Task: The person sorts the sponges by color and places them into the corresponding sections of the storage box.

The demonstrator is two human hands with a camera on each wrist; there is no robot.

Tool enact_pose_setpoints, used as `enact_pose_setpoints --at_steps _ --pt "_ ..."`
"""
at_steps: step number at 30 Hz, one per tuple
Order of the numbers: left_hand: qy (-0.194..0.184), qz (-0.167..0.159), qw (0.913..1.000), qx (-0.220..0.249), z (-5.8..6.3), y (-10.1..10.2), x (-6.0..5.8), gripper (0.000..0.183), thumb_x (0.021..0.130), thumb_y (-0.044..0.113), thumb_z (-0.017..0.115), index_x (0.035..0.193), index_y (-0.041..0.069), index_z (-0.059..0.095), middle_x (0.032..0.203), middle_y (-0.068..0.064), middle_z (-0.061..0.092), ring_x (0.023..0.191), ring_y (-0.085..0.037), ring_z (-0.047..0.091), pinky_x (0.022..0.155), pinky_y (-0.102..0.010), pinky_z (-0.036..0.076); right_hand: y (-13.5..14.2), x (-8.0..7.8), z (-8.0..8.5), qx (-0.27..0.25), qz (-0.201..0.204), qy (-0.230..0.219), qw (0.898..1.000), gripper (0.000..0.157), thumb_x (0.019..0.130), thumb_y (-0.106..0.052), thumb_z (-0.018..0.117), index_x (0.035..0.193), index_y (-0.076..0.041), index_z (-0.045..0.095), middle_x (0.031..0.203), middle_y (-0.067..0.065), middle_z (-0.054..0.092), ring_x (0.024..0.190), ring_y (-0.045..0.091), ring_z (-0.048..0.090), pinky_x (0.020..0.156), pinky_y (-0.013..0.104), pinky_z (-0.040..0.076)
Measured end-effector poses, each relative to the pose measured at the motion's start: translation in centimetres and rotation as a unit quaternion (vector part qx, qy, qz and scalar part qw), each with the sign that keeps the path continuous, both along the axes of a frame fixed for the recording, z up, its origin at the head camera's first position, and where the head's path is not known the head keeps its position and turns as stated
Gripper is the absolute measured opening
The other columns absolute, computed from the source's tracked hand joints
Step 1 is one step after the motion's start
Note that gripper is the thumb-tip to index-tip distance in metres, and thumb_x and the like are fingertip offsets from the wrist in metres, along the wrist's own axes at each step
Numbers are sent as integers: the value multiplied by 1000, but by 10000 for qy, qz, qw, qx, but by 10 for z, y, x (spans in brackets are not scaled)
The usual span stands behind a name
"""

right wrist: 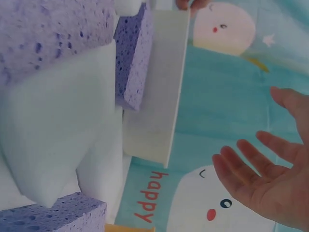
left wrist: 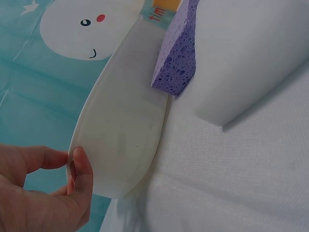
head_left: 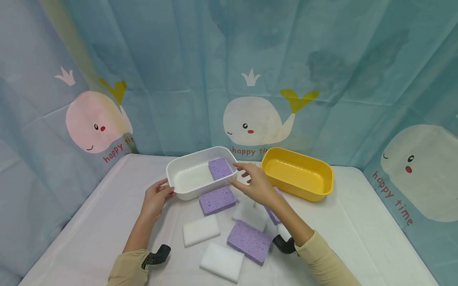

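My left hand (head_left: 155,200) pinches the near left corner of a white plastic tub (head_left: 187,177), thumb and fingers on its rim, as the left wrist view also shows. One purple sponge (head_left: 220,169) lies inside, toward the tub's right end. By that end is my right hand (head_left: 256,183), its fingers relaxed and spread; in the right wrist view the hand (right wrist: 270,176) holds nothing and hangs apart from the tub. Just in front of the tub lies another purple sponge (head_left: 217,200).
A yellow tub (head_left: 297,174) stands at the back right. Nearer me lie white foam blocks (head_left: 201,230), (head_left: 222,262) and a purple sponge (head_left: 249,242). Another purple sponge (head_left: 272,214) is partly hidden by my right forearm. A curtain (head_left: 171,99) hangs behind the table.
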State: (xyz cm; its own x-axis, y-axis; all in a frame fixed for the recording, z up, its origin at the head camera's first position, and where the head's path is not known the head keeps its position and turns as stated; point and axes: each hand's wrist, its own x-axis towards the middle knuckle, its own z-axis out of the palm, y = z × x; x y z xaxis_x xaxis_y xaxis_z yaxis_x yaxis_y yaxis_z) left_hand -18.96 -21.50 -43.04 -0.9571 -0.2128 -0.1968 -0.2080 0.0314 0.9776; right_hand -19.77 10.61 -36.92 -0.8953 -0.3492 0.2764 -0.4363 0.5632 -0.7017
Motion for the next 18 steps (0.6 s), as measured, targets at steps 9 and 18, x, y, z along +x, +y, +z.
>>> enact_pose_setpoints --at_steps 9,18 --pt "16 -8 10000 -41 -1 0 0 60 106 4 55 161 -7 32 117 -13 58 91 -7 67 83 -13 57 10 16 -7 -46 215 348 9992 54 94 -20 81 143 -6 63 129 15 69 109 36 69 88 48 64" --pt "18 15 9999 -158 -1 0 1 59 106 3 55 160 -7 33 113 -10 58 91 -6 66 83 -13 58 19 35 -15 -54 263 161 9995 55 95 -19 81 144 -6 63 130 13 70 111 33 69 88 45 64"
